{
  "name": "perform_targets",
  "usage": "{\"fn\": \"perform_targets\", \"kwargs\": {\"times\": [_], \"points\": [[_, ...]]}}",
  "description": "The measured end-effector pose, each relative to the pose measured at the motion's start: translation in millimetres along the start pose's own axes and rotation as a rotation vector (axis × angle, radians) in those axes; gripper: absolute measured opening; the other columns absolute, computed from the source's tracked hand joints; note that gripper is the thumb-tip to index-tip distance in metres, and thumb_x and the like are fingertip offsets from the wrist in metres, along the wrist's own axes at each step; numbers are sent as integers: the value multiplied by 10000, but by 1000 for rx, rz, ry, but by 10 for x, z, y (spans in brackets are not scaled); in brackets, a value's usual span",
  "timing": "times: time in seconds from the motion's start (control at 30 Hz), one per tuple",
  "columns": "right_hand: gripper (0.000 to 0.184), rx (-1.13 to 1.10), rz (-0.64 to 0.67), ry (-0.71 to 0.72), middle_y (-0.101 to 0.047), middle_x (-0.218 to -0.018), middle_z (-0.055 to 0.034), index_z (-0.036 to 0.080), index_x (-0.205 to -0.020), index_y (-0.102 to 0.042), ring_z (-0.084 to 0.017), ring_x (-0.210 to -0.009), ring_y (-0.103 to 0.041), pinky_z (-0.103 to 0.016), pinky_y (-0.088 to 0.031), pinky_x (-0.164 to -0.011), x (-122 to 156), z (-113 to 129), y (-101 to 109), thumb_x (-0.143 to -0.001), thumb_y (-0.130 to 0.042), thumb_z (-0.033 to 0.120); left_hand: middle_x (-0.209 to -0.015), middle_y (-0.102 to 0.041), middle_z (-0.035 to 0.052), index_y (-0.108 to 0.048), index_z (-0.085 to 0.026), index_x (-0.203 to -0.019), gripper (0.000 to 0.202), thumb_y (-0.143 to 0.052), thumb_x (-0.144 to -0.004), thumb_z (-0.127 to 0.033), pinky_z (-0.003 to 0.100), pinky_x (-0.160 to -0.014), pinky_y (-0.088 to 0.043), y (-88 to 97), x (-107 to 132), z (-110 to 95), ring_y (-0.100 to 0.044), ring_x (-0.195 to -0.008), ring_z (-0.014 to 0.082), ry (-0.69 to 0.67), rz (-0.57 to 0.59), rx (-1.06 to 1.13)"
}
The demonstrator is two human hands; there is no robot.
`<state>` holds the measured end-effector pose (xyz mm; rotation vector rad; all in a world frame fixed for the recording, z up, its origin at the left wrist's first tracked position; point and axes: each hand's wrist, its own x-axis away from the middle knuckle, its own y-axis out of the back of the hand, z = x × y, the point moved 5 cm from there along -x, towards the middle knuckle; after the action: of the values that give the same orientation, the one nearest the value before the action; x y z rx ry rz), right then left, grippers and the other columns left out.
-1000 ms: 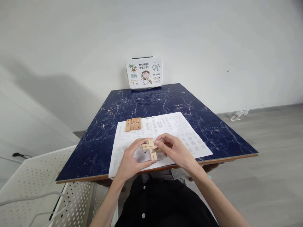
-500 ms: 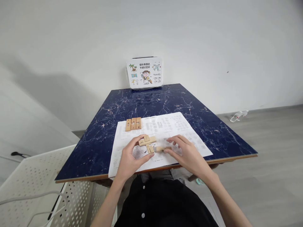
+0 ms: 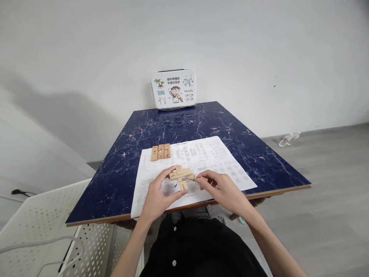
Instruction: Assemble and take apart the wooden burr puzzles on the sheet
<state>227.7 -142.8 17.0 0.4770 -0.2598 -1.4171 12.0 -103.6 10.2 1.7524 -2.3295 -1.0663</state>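
My left hand [image 3: 158,192] spans a cross of notched wooden puzzle pieces [image 3: 180,176], index finger at its far end and thumb at its near end. Marks in dark ink show on the pale wood, one like a 3. On the cross's right side my right hand [image 3: 223,189] pinches another notched wooden piece [image 3: 191,177], whose tip meets the cross; the fingers cover part of it. Beyond the left hand, three darker wooden pieces [image 3: 160,152] with notches and ink marks lie side by side.
Under the pieces lies a printed paper sheet [image 3: 230,165] on a dark blue marbled table [image 3: 129,154]. A white cartoon-printed case [image 3: 174,90] leans against the wall at the back. White perforated furniture [image 3: 37,215] with a cable stands at the left; a clear plastic bottle [image 3: 289,139] lies on the floor.
My right hand has moved left and closed its fingers on the loose piece, which is now tilted up against the cross. My left hand keeps its hold.
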Motion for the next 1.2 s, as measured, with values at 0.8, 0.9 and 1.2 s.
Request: {"fn": "perform_targets", "kwargs": {"times": [0.8, 0.9, 1.2], "points": [[174, 325, -291, 129, -745, -867, -58, 258, -1036, -489, -267, -715, -727, -312, -431, -574, 121, 116, -300, -1084, -450, 421, -1412, -666, 80, -540, -350, -1494, 622, -785, -923, -309, 517, -1075, -532, -80, 38, -106, -610, -1288, 303, -189, 10, -122], [196, 315, -278, 135, -742, -848, -51, 264, -1022, -487, -261, -697, -721, -311, -430, -575, 114, 102, -289, -1090, -443, 443, -1396, -676, 82, -547, -344, -1487, 626, -798, -914, -319, 510, -1078, -534, -77, 42, -105, -620, -1282, 301, -190, 0, -124], [146, 279, -284, 135, -737, -867, -37, 260, -1038, -532, -236, -698, -686, -303, -436, -612, 129, 113, -297, -1091, -492, 390, -1350, -700, 82, -625, -307, -1410, 597, -843, -855, -294, 498, -1073, -553, -39, 44, -149, -654, -1254, 302, -187, -51, -83]]}}
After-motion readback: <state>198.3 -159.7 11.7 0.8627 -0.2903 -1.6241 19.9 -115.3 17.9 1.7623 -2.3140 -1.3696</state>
